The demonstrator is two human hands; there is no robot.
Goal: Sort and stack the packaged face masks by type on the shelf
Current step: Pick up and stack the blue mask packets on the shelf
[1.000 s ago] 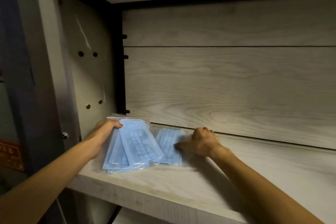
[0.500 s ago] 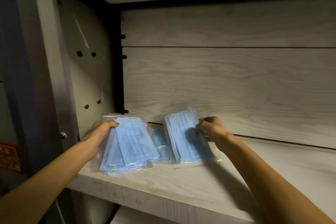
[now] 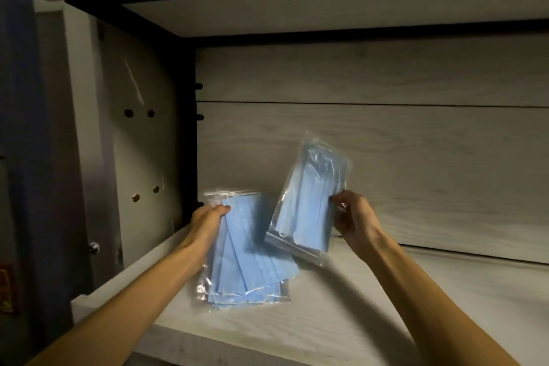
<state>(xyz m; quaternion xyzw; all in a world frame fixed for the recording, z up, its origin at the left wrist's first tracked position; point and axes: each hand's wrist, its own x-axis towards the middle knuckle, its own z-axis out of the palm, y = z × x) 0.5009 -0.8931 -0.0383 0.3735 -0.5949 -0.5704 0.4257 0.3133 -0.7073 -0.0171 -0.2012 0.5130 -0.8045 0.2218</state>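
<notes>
- The left hand (image 3: 208, 224) has its fingers (image 3: 221, 209) curled over the top left edge of a fanned stack of packaged blue masks (image 3: 249, 249), grasping it; the thumb is hidden behind the stack.
- Each mask in that stack sits in its own clear plastic sleeve; the sleeves splay out below the fingers, and their lower ends overlap so that the number cannot be counted.
- Whether the stack's lower end touches the shelf (image 3: 341, 315) or is lifted just off it cannot be told.
- The right hand (image 3: 355, 217) pinches a single mask packet (image 3: 309, 202) by its right edge, fingertips on the front and the rest of the hand behind; the packet stands tilted, its top leaning right, held up off the shelf.
- Inside this clear packet is a folded blue mask; a white ear loop shows near the lower end, and an empty strip of plastic hangs below the mask.
- The packet's lower left corner lies in front of the stack's upper right part; contact between them cannot be made out.
- The packet's upper part is blurred and glare on the plastic hides any print.
- Behind both hands is the wood-grain back panel (image 3: 386, 142); left of the left fingers stands the side panel (image 3: 139, 157) with peg holes.
- Both forearms are cut off at the bottom edge.
</notes>
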